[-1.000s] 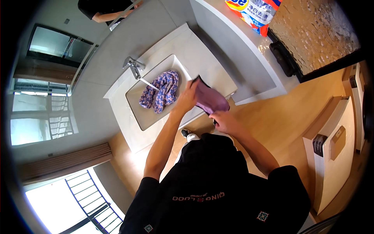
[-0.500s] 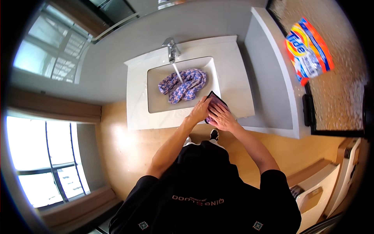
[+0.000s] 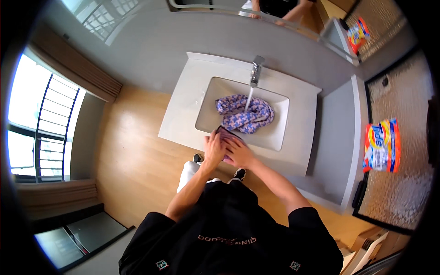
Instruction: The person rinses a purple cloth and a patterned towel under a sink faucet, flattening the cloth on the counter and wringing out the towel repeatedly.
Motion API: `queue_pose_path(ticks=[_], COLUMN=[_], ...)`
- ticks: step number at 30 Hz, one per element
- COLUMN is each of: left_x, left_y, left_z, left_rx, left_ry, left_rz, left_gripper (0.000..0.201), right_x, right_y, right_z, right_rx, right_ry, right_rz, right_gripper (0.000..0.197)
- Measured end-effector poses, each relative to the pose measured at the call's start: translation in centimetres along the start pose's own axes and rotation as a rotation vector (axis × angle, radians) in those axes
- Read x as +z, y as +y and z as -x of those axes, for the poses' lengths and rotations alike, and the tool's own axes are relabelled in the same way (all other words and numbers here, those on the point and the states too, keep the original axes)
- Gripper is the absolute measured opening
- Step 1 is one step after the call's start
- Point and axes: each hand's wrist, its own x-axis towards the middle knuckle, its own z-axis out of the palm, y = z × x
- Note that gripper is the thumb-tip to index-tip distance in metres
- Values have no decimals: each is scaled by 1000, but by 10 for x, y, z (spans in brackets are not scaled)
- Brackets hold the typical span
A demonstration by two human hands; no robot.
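Observation:
Between my two hands is a flat, folded purple piece with a dark edge (image 3: 225,131), which looks like cloth. My left hand (image 3: 213,149) is closed on its left side. My right hand (image 3: 239,153) lies over it from the right, its fingers pressed on the surface and hiding much of it. Both hands are at the near edge of a white sink (image 3: 280,133). Inside the sink lies a bunched cloth (image 3: 245,117) with a blue and pink pattern. Water runs onto that cloth from a chrome faucet (image 3: 255,73).
A pale countertop (image 3: 183,107) surrounds the sink. To the right, beyond a grey side compartment (image 3: 337,137), an orange detergent bag (image 3: 382,145) rests on a textured glass surface (image 3: 408,197). A mirror (image 3: 293,27) is at the back, and a window (image 3: 50,107) at far left.
The view has turned, so the sink and detergent bag sit differently in the picture. My hands and the folded piece have shifted leftward along the sink's near edge. Water still runs.

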Motion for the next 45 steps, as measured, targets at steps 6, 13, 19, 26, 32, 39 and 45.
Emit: queue_pose_path(ticks=[6, 13, 19, 26, 32, 39, 45], left_x=[-65, -112, -115, -132, -99, -36, -3], left_y=[-97, -210, -257, -221, -215, -204, -227], left_z=[0, -54, -105, -112, -118, -197, -259], left_rx=[-254, -348, -176, -11, 106, 34, 81], left_ry=[163, 3, -152, -281, -325, -180, -109], left_rz=[-81, -196, -33, -30, -217, -254, -250], left_gripper=[42, 51, 52, 73, 80, 84, 87], right_x=[60, 105, 96, 87, 86, 102, 88], right_y=[-21, -13, 3, -92, -72, 27, 91], right_z=[-126, -267, -295, -251, -264, -290, -322], right_rx=[-149, -214, -104, 805, 893, 855, 821], right_ry=[-103, -205, -223, 169, 65, 263, 214], right_rz=[45, -127, -132, -123, 56, 238, 180], right_gripper=[55, 56, 46, 68, 75, 66, 64])
